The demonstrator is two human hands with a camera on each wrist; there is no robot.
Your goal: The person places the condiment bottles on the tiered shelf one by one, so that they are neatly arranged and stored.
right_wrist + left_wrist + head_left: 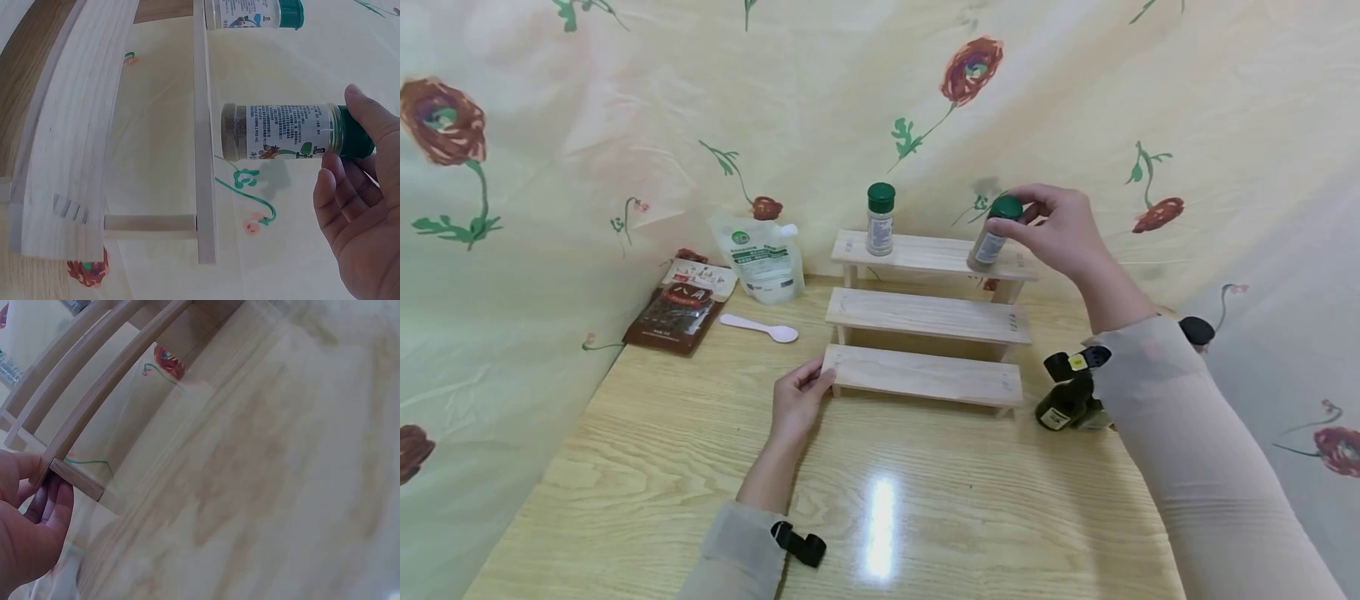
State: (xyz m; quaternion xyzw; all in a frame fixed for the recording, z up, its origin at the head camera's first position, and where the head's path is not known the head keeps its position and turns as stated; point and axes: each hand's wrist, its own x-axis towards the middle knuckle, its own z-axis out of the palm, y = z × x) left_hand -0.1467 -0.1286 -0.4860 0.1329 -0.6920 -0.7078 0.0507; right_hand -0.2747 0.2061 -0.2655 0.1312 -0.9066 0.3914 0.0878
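My right hand grips a spice jar by its green cap, over the right part of the top step of a three-step wooden rack. The jar leans slightly in the head view; in the right wrist view a thin gap shows between its base and the step. Another green-capped jar stands upright toward the left end of that step. With thumb and fingers, my left hand pinches the left end of the lowest step.
Left of the rack are a white spouted pouch, a brown spice packet and a pale pink spoon. Dark bottles are on the right, partly behind my right sleeve. A flowered cloth hangs close behind the rack.
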